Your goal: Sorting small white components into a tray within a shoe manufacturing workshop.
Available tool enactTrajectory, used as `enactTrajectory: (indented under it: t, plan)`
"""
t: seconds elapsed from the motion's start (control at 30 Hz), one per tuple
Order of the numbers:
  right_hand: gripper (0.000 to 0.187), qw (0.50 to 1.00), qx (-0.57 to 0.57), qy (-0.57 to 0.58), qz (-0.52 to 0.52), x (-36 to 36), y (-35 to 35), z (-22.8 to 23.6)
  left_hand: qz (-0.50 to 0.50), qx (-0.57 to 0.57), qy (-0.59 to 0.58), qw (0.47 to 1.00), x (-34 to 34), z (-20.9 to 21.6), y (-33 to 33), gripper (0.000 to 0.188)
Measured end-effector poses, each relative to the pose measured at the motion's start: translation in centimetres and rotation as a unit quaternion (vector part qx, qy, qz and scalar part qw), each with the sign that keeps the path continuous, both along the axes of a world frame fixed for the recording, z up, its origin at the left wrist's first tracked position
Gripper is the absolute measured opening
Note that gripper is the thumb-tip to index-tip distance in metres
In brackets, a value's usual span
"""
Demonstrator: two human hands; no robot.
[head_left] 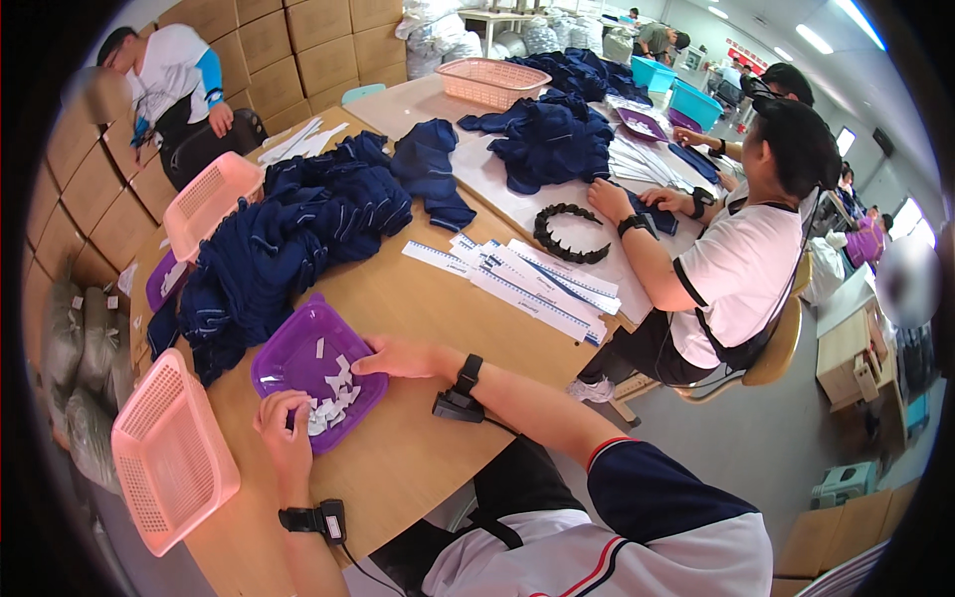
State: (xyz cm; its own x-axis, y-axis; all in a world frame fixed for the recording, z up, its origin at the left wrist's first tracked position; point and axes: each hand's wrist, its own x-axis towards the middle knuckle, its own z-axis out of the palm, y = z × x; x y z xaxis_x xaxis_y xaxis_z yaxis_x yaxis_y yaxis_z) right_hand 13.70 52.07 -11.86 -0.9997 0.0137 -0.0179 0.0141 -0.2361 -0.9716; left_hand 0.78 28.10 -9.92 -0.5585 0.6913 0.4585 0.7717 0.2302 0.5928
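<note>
A purple plastic basket (284, 348) holding a loose heap of small white labels (338, 398) is in front of me on the table. My right hand (403, 358) grips its right rim, thumb on the edge and the other fingers mostly hidden. At the near left rim, my left hand (284, 418) has its fingers curled over the edge, close to the labels; whether a label is between them cannot be seen. Just beyond the basket lies a big pile of dark blue garments (288, 234) with pale seams.
An empty-looking pink basket (174, 453) stands left of me, and another pink basket (209, 204) farther off. Printed white paper strips (527, 284) and a black braided ring (572, 234) lie to the right. A co-worker (736, 239) sits there, handling blue cloth; another person (179, 80) is at far left.
</note>
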Motion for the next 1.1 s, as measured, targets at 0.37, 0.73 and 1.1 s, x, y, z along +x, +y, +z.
enactTrajectory:
  t: [0.37, 0.73, 1.1]
  plan:
    - [0.052, 0.999, 0.042, 0.012, -0.019, -0.6, -0.1, -0.5, 0.007, 0.019, -0.008, 1.0, -0.1, -0.1, -0.2, 0.017]
    - [0.055, 0.999, 0.053, -0.007, 0.011, -0.4, 0.2, -0.5, 0.004, 0.024, 0.003, 1.0, -0.1, -0.3, -0.2, 0.01]
    - [0.059, 1.0, 0.018, 0.004, 0.017, -0.6, 0.2, -0.5, 0.024, -0.007, -0.044, 0.999, -0.7, -0.1, -0.6, 0.021]
